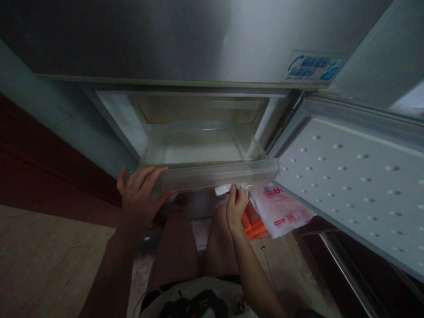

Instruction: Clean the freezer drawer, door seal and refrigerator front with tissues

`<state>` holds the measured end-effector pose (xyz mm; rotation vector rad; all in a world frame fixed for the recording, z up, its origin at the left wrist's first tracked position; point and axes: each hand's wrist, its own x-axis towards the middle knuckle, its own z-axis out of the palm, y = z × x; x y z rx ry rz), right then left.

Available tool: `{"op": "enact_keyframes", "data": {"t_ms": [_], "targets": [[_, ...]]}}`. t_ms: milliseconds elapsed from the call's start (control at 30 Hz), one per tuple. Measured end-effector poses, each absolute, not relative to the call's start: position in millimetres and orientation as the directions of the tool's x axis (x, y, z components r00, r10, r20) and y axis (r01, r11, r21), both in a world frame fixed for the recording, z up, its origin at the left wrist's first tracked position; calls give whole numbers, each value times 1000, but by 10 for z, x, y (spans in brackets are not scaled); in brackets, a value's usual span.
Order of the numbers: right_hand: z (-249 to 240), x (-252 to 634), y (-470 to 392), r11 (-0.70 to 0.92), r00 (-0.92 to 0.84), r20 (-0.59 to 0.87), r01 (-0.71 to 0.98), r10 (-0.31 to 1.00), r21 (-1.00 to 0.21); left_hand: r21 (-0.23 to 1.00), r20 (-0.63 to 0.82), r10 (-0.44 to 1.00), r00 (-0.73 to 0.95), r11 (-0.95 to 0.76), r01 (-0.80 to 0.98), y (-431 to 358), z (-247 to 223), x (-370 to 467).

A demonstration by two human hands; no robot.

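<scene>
A clear plastic drawer point(212, 175) is pulled partly out of the lower fridge compartment. Its visible floor is bare. My left hand point(141, 187) is at the drawer's left front corner, fingers spread, the fingertips touching the top of the front panel and the thumb lower down. Below the panel's right half, my right hand point(236, 203) pinches a crumpled white tissue or cloth point(224, 189) close to the drawer's lower front edge.
The open fridge door point(351, 176) stands at the right. Beneath it lie a white plastic bag point(281, 212) with red print and an orange item point(253, 221). A steel upper door point(165, 39) hangs over the compartment. Dark red wood point(49, 172) is at the left.
</scene>
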<state>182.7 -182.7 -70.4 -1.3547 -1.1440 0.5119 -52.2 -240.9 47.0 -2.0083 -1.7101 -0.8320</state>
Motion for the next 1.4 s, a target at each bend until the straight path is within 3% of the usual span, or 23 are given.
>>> {"op": "enact_keyframes", "data": {"t_ms": [100,267,400,567,800,1233,1400], "targets": [[-672,1725,-1823,264,285,409,434,867,-861,78,657,746,112,-214,974,-2411,472,-533],[-496,1313,-1884,381,117,480,462,869,-801,98,623,772,126,-237,966,-2434,497,-546],[-338,947,-1920,419,17,453,347,891,-839,132,607,786,118,-246,960,-2450,516,-537],[-247,713,-1935,298,-210,285,35,935,-954,158,611,786,91,-234,959,-2455,525,-509],[-250,709,-1863,365,-392,302,97,869,-926,167,602,794,85,-229,959,-2452,527,-498],[-770,646,-2045,354,-238,311,162,920,-921,171,590,803,83,-225,959,-2459,533,-502],[-564,623,-2029,361,-176,334,147,926,-921,168,584,807,87,-225,960,-2457,531,-507]]}}
